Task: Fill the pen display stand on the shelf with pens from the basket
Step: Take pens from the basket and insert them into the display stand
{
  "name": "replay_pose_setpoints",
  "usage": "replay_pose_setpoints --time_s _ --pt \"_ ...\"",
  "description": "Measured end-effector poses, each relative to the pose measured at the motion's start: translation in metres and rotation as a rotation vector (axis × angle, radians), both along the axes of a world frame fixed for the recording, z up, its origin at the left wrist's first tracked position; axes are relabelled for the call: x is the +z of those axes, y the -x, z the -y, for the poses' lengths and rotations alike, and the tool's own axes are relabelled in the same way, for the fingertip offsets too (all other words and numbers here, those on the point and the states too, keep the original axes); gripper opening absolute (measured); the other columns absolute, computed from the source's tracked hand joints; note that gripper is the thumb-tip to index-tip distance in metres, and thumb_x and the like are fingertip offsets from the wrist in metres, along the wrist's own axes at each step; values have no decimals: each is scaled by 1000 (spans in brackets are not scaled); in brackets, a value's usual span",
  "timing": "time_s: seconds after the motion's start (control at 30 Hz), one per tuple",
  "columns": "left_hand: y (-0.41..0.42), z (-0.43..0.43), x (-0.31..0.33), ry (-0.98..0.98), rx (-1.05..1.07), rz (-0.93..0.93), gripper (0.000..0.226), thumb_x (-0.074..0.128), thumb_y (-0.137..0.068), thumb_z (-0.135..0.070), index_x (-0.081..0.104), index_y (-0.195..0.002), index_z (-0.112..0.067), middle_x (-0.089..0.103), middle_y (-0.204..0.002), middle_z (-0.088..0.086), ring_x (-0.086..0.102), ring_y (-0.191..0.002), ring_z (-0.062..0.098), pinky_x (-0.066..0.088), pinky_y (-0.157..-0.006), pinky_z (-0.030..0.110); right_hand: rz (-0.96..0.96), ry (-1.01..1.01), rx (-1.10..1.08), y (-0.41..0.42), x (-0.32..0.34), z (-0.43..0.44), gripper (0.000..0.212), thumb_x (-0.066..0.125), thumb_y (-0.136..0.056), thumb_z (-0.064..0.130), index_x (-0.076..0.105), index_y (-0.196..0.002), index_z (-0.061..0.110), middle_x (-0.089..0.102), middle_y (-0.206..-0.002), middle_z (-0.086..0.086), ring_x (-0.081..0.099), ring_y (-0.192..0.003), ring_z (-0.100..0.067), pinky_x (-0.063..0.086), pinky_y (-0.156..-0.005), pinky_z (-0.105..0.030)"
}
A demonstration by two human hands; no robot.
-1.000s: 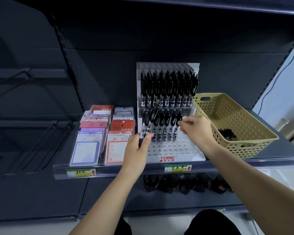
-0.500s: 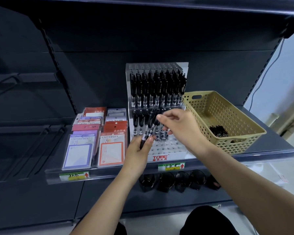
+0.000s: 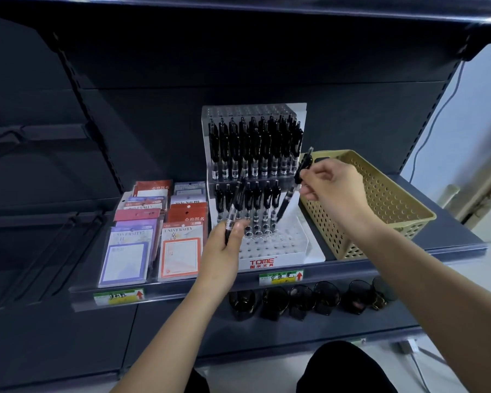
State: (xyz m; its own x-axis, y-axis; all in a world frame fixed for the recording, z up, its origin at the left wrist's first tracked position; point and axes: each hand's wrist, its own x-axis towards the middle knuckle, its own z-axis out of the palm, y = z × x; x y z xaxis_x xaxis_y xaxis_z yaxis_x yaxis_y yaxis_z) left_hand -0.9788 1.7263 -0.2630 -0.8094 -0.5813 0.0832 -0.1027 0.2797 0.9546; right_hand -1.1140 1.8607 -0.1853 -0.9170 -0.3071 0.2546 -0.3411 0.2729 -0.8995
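Left hand (image 3: 224,245) grip wraps some spare pens (image 3: 236,202), a handy supply; right hand (image 3: 333,188) grip pinches one pen (image 3: 288,198) tip-down, lining up with the display stand (image 3: 270,249)'s empty holes on the shelf (image 3: 451,231)

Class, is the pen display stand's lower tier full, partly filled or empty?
Partly filled. On the pen display stand, pens fill the tier's back rows; the front holes are bare.

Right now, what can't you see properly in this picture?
All in the head view:
1. Inside of the basket: right hand and arm cover part; pens left unknown.
2. Pens in the left hand: fingers hide the count.
3. Shelf label: writing too small.
4. Dark things below: too dim, cut by the shelf edge.
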Motion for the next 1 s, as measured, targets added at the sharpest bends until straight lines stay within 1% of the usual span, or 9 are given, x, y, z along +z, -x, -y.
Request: replay_pose_setpoints --time_s 0.1,0.23,0.33,0.4,0.47,0.57,0.63,0.8,1.0 --pt "-1 0 2 10 19 0 31 36 -97 -40 57 -115 -25 56 -103 -8 50 -101 13 42 -93 32 -79 -74 -31 8 -7 0 10 60 -91 21 64 -86 14 69 -75 -2 67 -73 -17 57 -71 -30" --pt "-2 0 1 14 34 8 32 36 -96 -42 56 -112 -24 57 -100 -8 53 -103 15 37 -79 22 -157 -126 -61 15 -18 9 11 59 -91 21 63 -85 14 67 -76 -2 66 -74 -15 55 -71 -30" --pt "-4 1 1 -8 36 -12 35 29 -98 -41 58 -106 -24 56 -92 4 53 -108 26 38 -85 27 -204 -158 -84 19 -24 15 14 60 -91 22 65 -89 10 68 -80 -4 65 -77 -17 54 -71 -28" --pt "-6 1 4 -52 40 -26 40 22 -100 -38 59 -100 -25 57 -111 19 50 -115 30 37 -95 34 -210 -184 -82 20 -27 17 15 60 -91 23 65 -90 9 68 -81 -3 63 -74 -14 50 -67 -23" --pt "-6 2 5 -83 46 -26 42 20 -101 -34 60 -102 -23 53 -122 23 46 -120 33 35 -101 37 -218 -232 -72 20 -31 19 15 60 -91 23 65 -89 9 67 -80 -2 59 -72 -12 46 -65 -21" --pt "-5 4 -1 -101 45 -6 43 21 -100 -36 55 -121 -20 46 -132 26 41 -126 36 31 -109 45 -206 -328 -42 18 -39 20 14 61 -90 22 65 -86 10 64 -72 2 58 -70 -13 49 -67 -26" --pt "-4 5 -4 -120 39 -8 41 23 -100 -37 52 -125 -21 45 -133 25 41 -126 35 31 -109 48 -180 -382 -29 17 -46 20 14 61 -90 21 66 -86 9 60 -68 6 56 -65 -11 48 -65 -26" --pt "-6 3 -3 -95 2 -18 28 25 -100 -35 53 -103 -34 52 -123 6 48 -117 21 36 -101 35 -151 -394 -37 18 -49 21 17 60 -91 23 68 -87 8 63 -71 1 56 -66 -13 42 -57 -21" --pt "-1 1 -7 -22 -40 -12 18 36 -98 -36 49 -109 -30 51 -116 -3 48 -104 9 37 -92 26 -87 -267 -81 9 -40 13 13 60 -90 28 65 -92 16 62 -85 6 55 -73 -3 38 -57 -11"
